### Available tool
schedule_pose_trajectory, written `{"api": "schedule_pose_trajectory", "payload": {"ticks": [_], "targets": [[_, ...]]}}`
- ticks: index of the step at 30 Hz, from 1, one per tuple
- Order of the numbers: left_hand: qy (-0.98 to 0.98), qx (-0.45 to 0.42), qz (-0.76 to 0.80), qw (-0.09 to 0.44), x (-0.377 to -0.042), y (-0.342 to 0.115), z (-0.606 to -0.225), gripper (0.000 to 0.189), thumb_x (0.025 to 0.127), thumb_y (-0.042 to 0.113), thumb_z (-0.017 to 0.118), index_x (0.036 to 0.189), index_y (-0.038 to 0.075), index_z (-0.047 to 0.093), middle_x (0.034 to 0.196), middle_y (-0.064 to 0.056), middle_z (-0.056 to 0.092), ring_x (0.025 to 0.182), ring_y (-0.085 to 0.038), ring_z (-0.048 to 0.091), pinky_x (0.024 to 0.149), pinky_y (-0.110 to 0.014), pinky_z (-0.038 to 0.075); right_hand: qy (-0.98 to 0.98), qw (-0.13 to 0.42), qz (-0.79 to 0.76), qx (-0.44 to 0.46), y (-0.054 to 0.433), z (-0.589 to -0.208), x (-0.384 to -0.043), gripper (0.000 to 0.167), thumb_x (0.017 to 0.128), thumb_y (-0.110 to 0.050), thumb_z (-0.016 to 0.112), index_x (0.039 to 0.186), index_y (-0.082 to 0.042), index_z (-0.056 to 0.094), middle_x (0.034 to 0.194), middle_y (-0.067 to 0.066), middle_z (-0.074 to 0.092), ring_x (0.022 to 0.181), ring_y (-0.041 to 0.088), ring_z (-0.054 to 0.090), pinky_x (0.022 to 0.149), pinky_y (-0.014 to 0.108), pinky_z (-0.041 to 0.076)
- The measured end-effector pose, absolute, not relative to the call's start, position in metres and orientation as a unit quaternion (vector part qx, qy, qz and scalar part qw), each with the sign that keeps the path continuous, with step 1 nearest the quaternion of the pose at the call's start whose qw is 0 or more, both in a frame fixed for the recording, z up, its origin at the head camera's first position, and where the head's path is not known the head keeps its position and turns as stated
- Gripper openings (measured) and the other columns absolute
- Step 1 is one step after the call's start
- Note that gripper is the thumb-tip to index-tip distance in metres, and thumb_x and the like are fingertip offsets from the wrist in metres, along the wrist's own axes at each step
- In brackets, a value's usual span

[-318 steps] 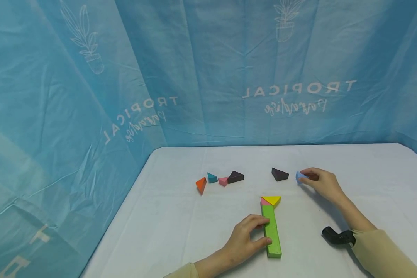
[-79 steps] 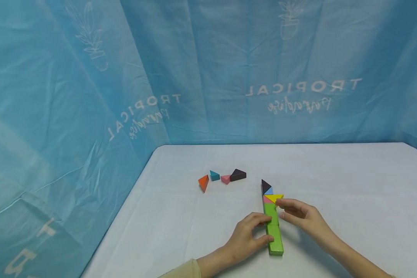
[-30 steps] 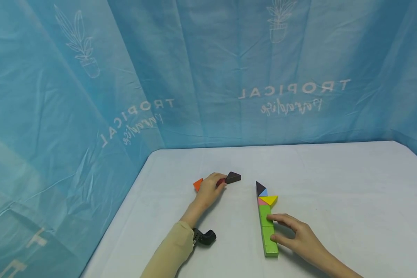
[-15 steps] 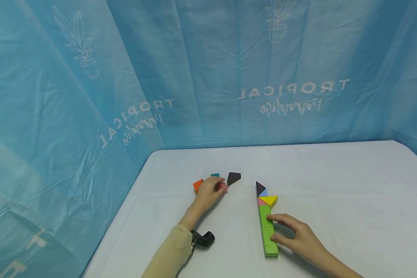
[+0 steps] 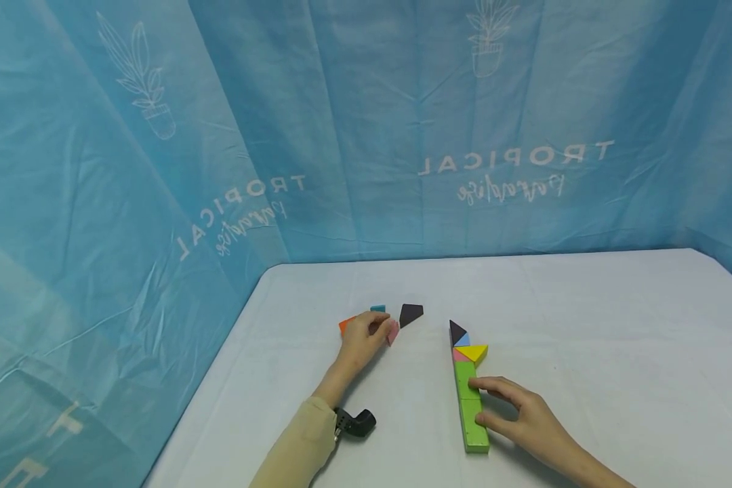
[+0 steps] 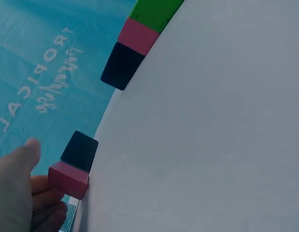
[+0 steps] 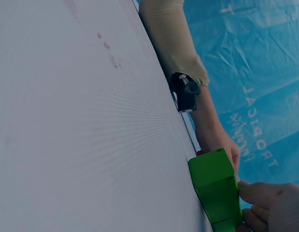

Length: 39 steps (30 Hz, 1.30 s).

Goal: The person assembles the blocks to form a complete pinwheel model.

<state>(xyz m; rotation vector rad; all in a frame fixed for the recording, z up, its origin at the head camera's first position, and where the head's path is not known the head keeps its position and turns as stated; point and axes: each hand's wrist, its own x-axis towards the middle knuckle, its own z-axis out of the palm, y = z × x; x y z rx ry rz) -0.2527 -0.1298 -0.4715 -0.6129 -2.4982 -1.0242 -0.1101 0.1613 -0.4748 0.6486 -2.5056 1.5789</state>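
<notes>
My left hand (image 5: 361,339) is at a pink triangular block (image 5: 393,333) left of centre. In the left wrist view its fingertips touch this pink block (image 6: 68,180), while the thumb stands apart from it. A black block (image 5: 411,314) lies right beside the pink one. My right hand (image 5: 520,419) rests thumb and index fingertip on the right side of two green blocks (image 5: 468,407) laid end to end. Beyond them in the same column lie a small pink triangle (image 5: 460,355), a yellow triangle (image 5: 474,352), a blue piece (image 5: 463,340) and another black block (image 5: 456,333).
An orange block (image 5: 345,324) and a teal block (image 5: 377,308) lie partly hidden behind my left hand. A black wrist camera (image 5: 356,423) sticks out from the left sleeve. The white table (image 5: 616,325) ends at a blue printed cloth (image 5: 366,135).
Earlier, the black and blue pieces joined the column's far end. My right hand then replaced my left at the green blocks. Lately my left hand has drawn the pink block nearer and turned it.
</notes>
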Motion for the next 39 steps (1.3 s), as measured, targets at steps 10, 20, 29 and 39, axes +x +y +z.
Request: {"api": "schedule_pose_trajectory", "payload": {"ticks": [10,20,29,39], "targets": [[-0.889,-0.248,-0.328,0.202,-0.235,-0.123,-0.472,0.030,0.082,0.006,0.073,0.110,0.001,0.066,0.096,-0.007,0.066,0.086,-0.015,0.062,0.075,-0.028,0.052,-0.826,0.061,0.517,0.215,0.163,-0.472,-0.109,0.044,0.081,-0.026,0.075,0.121,-0.013,0.062,0.118,-0.008,0.061,0.111,0.011,0.056,0.094,0.022,0.043],[-0.868,-0.365,-0.311,0.125,-0.239,-0.086,-0.459,0.035,0.087,0.003,0.066,0.121,0.003,0.062,0.116,-0.007,0.064,0.108,-0.016,0.058,0.094,-0.027,0.044,-0.822,0.063,0.520,0.224,0.162,-0.472,-0.114,0.045,0.081,-0.025,0.076,0.121,-0.012,0.062,0.118,-0.007,0.061,0.112,0.011,0.055,0.094,0.022,0.043],[-0.868,-0.387,-0.301,0.076,-0.248,-0.065,-0.462,0.035,0.089,0.004,0.064,0.124,0.005,0.061,0.118,-0.006,0.063,0.109,-0.014,0.057,0.093,-0.022,0.043,-0.823,0.070,0.514,0.230,0.160,-0.470,-0.112,0.042,0.083,-0.024,0.074,0.121,-0.013,0.062,0.118,-0.004,0.061,0.111,0.013,0.056,0.093,0.026,0.045],[-0.868,-0.350,-0.343,0.077,-0.251,-0.066,-0.469,0.033,0.086,0.009,0.070,0.118,0.004,0.064,0.114,-0.005,0.065,0.104,-0.012,0.059,0.091,-0.019,0.044,-0.828,0.061,0.513,0.221,0.161,-0.471,-0.110,0.043,0.082,-0.026,0.074,0.122,-0.014,0.061,0.119,-0.006,0.061,0.111,0.012,0.056,0.093,0.025,0.045]]}}
